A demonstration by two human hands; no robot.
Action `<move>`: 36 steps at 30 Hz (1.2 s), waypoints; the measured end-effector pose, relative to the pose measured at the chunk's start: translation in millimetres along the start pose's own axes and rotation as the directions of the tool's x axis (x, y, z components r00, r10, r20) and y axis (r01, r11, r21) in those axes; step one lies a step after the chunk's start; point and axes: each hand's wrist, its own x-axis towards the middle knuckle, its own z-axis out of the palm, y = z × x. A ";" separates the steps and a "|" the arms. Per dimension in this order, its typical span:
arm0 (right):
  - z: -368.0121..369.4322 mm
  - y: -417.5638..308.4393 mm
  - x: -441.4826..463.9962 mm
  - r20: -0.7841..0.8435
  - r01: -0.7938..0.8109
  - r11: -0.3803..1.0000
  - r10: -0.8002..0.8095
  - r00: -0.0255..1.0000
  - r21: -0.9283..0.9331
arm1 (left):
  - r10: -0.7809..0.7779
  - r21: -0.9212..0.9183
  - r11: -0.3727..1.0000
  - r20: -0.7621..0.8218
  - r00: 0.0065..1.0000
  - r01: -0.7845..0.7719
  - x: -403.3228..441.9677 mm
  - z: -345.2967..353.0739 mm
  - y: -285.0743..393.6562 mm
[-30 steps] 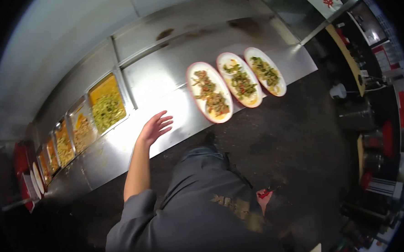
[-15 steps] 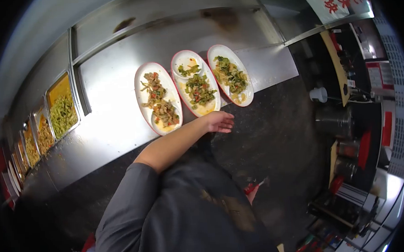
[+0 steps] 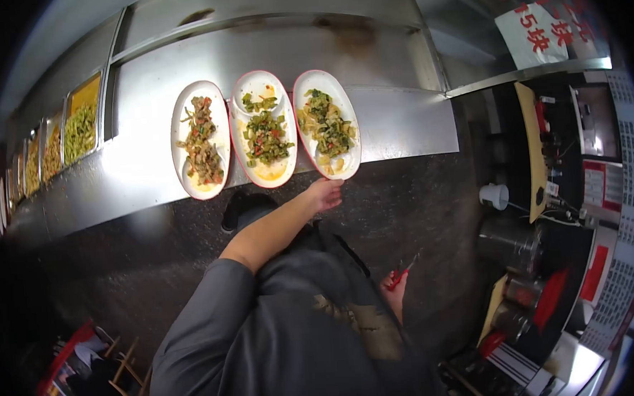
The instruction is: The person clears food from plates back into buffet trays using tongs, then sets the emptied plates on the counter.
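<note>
Left hand (image 3: 325,195): shifted from middle plate's end (image 3: 240,141) to near rim of right-hand plate (image 3: 346,109), within grasp; pinch unclear. Right hand (image 3: 395,286): closed round red-handled tool (image 3: 399,278).

In front of me is a shiny metal counter (image 3: 406,125). Three long white plates (image 3: 239,141) lie side by side on it. Food trays (image 3: 100,112) sit to my left.
</note>
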 end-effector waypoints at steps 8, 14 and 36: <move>1.8 -52.5 27.3 0.035 0.067 0.989 -0.063 0.997 -0.132 | 0.199 -0.286 0.937 -0.032 0.980 -0.200 19.8 5.1 -11.1; -3.3 -46.2 35.4 -0.181 0.083 0.970 -0.126 0.975 -0.229 | 0.256 -0.345 0.899 -0.082 0.963 -0.268 -4.8 8.7 -7.6; -24.4 113.6 18.3 -0.126 0.151 0.984 -0.162 0.979 -0.092 | 0.446 -0.208 0.884 0.112 0.888 -0.418 -157.4 -51.9 160.4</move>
